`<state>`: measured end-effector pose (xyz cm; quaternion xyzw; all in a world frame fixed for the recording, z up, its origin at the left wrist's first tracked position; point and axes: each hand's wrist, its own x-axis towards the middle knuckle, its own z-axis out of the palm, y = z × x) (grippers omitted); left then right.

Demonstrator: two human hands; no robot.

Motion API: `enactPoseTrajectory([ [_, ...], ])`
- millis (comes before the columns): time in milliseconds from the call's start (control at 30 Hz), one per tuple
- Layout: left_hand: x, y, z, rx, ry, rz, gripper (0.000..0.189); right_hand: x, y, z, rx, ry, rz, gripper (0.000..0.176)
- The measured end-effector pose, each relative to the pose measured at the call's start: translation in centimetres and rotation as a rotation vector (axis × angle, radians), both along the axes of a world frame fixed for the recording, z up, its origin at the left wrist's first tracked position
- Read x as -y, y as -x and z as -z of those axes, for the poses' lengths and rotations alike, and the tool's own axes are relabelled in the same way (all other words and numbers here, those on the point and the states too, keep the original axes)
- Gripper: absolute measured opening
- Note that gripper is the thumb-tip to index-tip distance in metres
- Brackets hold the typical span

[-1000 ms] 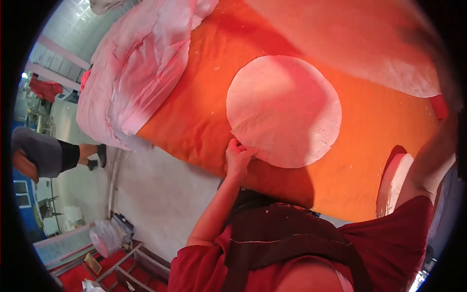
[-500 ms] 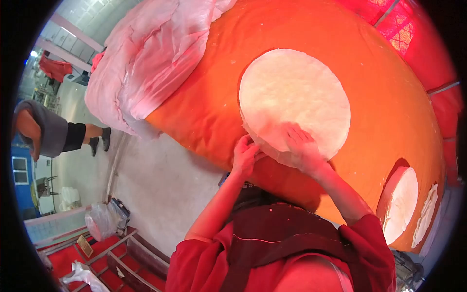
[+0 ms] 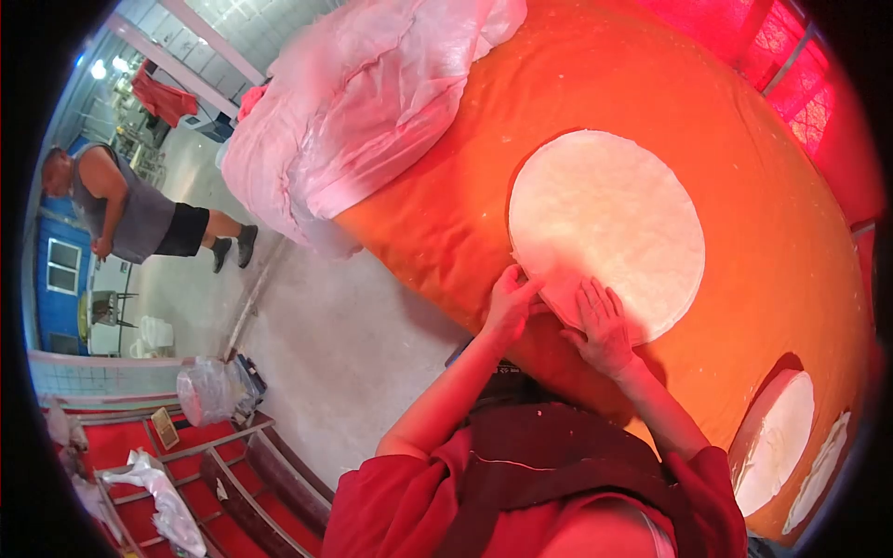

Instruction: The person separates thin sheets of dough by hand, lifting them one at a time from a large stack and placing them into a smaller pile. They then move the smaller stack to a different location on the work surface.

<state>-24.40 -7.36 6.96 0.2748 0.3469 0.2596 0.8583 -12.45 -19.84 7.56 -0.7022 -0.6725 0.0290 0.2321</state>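
Note:
A pale, round stack of thin flatbread lies on a large orange cloth. My left hand is at the stack's lower-left edge, its thumb and fingers pinched together on the rim of the flatbread. How many layers it grips is hidden. Just to the right, my right hand rests on the near part of the stack with its fingers stretched out and spread. A second round stack sits at the lower right of the cloth, and a further pale one lies beside it.
Crumpled pinkish plastic sheeting covers the cloth's upper left. A person stands on the floor at far left. A divided red rack with plastic bags is at lower left. Red sheeting hangs at right.
My right hand now lies with spread fingers nearer the stack's lower edge. My left hand stays at the rim. The view has shifted, and the person at left shows more fully.

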Motion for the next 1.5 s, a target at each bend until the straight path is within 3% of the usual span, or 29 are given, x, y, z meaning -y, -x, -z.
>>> enactPoseTrajectory([
  [100, 0.0, -0.4, 2.0, -0.102, -0.171, -0.016, 0.024, -0.3, 0.5, -0.7, 0.043, 0.051, 0.019, 0.061],
  [200, -0.5, -0.9, 2.1, -0.135, -0.235, 0.006, 0.02, 0.5, 0.2, -1.4, 0.15, 0.029, -0.048, 0.051],
  [267, -0.3, -1.6, 3.2, -0.01, -0.553, -0.014, 0.02, 0.3, -1.4, 1.3, -0.699, 0.258, 0.209, 0.04],
  [300, -0.3, -1.2, 3.9, -0.258, -0.783, 0.009, 0.022, 0.4, -1.2, 1.0, -0.684, 0.196, 0.078, 0.04],
  [333, -0.4, -1.1, 4.9, -0.28, -0.913, -0.07, 0.022, 0.8, -0.9, 0.5, -0.491, 0.166, 0.004, 0.042],
  [367, -0.5, -1.8, 7.2, -0.238, -0.869, -0.069, 0.021, 1.3, -0.7, 0.0, -0.305, 0.131, -0.048, 0.044],
  [400, -0.3, -2.5, 6.8, -0.187, -0.82, -0.115, 0.018, 1.7, -0.6, -0.5, -0.126, 0.095, -0.062, 0.047],
  [467, 0.3, -1.9, 4.8, -0.33, -0.891, -0.129, 0.015, 2.1, -0.6, -0.9, 0.223, 0.024, 0.015, 0.053],
  [633, 1.2, -1.2, 4.5, -0.573, -1.046, -0.112, 0.02, 4.0, -2.0, 2.6, 0.228, -0.058, 0.018, 0.05],
  [767, 2.2, -0.8, 3.6, -0.501, -1.041, -0.12, 0.02, 4.5, -1.9, 1.2, 0.177, -0.149, 0.048, 0.048],
  [900, 2.0, -0.8, 5.7, -0.454, -1.02, -0.156, 0.022, 4.2, -2.6, 1.6, 0.199, -0.143, 0.026, 0.049],
  [967, 2.1, -0.6, 5.9, -0.408, -1.011, -0.203, 0.024, 3.9, -3.4, 2.5, 0.193, -0.082, -0.05, 0.052],
  [1067, 1.7, 0.3, 4.4, -0.529, -0.946, -0.075, 0.023, 3.2, -4.3, 3.5, 0.138, -0.019, -0.039, 0.053],
  [1200, 1.8, 0.8, 3.9, -0.439, -0.88, -0.056, 0.021, 3.5, -4.4, 4.4, 0.185, 0.132, -0.057, 0.052],
  [1367, 2.0, 0.9, 4.7, -0.363, -0.915, -0.106, 0.025, 3.5, -3.6, 6.1, 0.34, -0.031, -0.004, 0.045],
  [1500, 1.7, 1.0, 4.6, -0.533, -0.889, -0.043, 0.024, 3.4, -3.0, 5.2, 0.363, -0.071, 0.015, 0.04],
])
